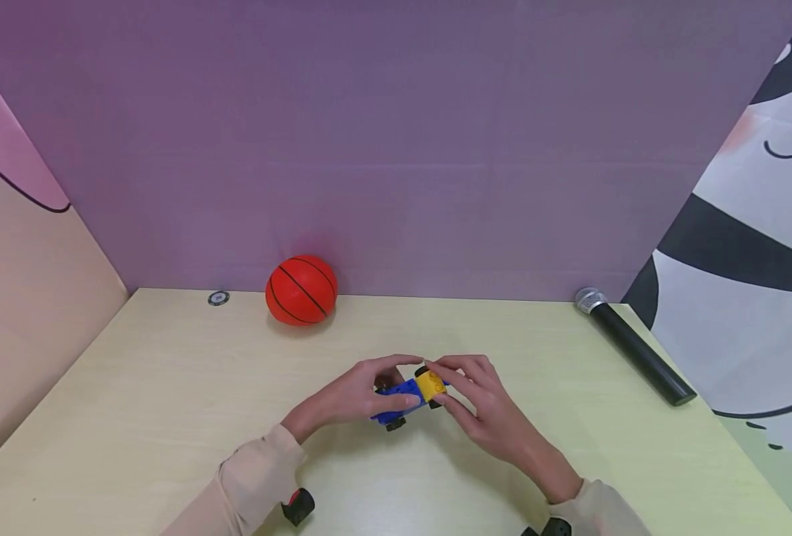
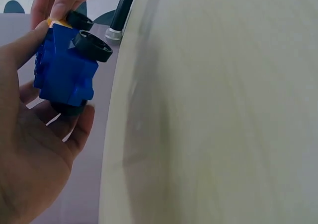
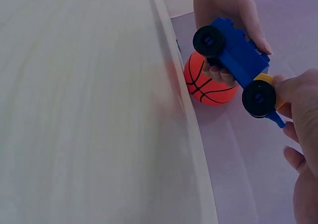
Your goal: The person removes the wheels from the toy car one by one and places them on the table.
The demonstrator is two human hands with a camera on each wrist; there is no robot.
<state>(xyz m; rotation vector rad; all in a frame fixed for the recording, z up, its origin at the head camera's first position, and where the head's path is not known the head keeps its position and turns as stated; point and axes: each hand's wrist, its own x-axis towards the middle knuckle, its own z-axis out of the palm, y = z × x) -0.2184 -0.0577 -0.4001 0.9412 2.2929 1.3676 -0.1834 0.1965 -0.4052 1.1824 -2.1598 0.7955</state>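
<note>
Where the two hands are meeting: a blue toy vehicle point(image 1: 407, 388) is being held at the lower centre of the head view, above the tabletop point(image 1: 168, 387).
Left hand point(image 1: 362, 391): is gripping the vehicle, thumb pressing one side, fingers bracing the opposite side.
Right hand point(image 1: 481, 409): is pinching a yellow block point(image 1: 430, 385) at the vehicle's end between thumb and fingers.
Wheels point(image 3: 259, 99): black, two are facing the camera in the right wrist view.
Ball point(image 1: 301, 290): red, black-lined, is resting left of centre, near the far edge.
Disc point(image 1: 218, 298): is lying further left.
Microphone point(image 1: 637, 351): is lying aslant at right, silver head pointing upper left.
Wall point(image 1: 396, 149): purple, is filling the upper frame.
</note>
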